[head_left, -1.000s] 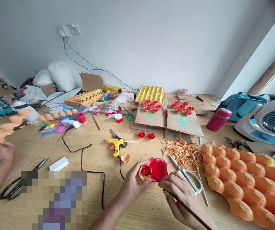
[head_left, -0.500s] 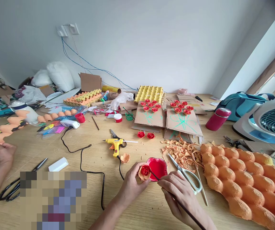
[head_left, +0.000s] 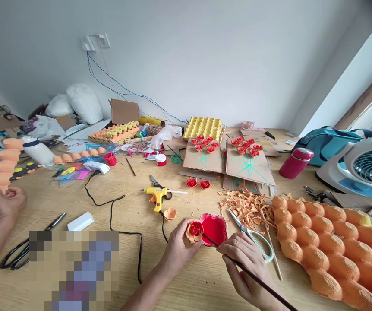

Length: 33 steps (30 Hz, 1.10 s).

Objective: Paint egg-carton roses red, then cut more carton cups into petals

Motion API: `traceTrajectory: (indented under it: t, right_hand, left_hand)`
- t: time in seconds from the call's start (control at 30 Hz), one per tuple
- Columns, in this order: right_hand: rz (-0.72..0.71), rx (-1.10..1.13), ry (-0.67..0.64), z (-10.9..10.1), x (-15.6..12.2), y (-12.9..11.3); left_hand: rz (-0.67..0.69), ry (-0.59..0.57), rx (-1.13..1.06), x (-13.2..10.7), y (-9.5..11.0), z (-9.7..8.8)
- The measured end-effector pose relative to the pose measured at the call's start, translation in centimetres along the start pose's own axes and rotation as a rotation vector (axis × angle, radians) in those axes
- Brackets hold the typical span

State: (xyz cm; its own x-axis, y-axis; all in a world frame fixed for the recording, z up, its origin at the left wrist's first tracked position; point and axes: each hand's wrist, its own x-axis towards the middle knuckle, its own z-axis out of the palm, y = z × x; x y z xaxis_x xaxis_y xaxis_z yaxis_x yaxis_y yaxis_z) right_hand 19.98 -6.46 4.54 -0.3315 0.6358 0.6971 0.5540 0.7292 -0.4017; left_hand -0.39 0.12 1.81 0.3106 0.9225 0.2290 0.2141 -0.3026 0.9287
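Note:
Between the thumb and fingers of my left hand (head_left: 180,242) is an egg-carton flower (head_left: 194,232), red in its centre and orange on the outer petals. My right hand (head_left: 246,263) grips a dark paintbrush (head_left: 253,273), its tip close to the flower's right side; I cannot tell whether it touches. Just behind, a scalloped dish (head_left: 214,229) holds red paint. An unpainted orange flower (head_left: 170,214) lies beside the yellow glue gun (head_left: 156,198). Two red flowers (head_left: 204,184) sit farther back. Light-handled scissors (head_left: 257,242) lie right of the dish.
An orange egg tray (head_left: 331,242) fills the right side, beside carton scraps (head_left: 244,207). Cardboard panels (head_left: 250,168) carry several red flowers. At far left, another person's hand (head_left: 9,205) holds an orange carton strip (head_left: 3,166). Black scissors (head_left: 20,255) and a cord (head_left: 111,216) lie left.
The view has shifted slightly. The brush in my right hand has tilted a little, its tip still near the flower. The other person's carton strip at left has swung more upright.

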Motion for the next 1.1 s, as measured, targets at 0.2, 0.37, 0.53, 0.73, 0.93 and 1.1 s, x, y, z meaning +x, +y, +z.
traceTrajectory:
  t: [0.2, 0.37, 0.53, 0.73, 0.93, 1.1]
  right_hand:
    - [-0.031, -0.041, -0.008, 0.0, 0.5, -0.3]
    - [-0.031, -0.033, -0.030, 0.2, 0.5, -0.5]
    - [-0.037, -0.043, -0.024, 0.1, 0.4, -0.5]
    - [-0.028, -0.060, -0.008, -0.3, 0.6, -0.3]
    - [0.051, -0.105, 0.024, -0.8, 0.4, 0.3]
    - [0.118, -0.132, 0.004, -0.4, -0.3, 1.1]
  left_hand:
    - [0.011, -0.013, 0.008, -0.1, -0.1, 0.1]
    - [0.015, 0.006, 0.025, -0.1, -0.4, 0.2]
    - [0.031, 0.000, 0.021, 0.0, -0.5, 0.1]
    - [0.000, 0.020, 0.026, 0.0, -0.5, 0.0]
    - [-0.073, 0.027, -0.106, 0.0, -1.3, 0.1]
    - [-0.097, 0.053, -0.232, 0.3, -2.2, 0.3]
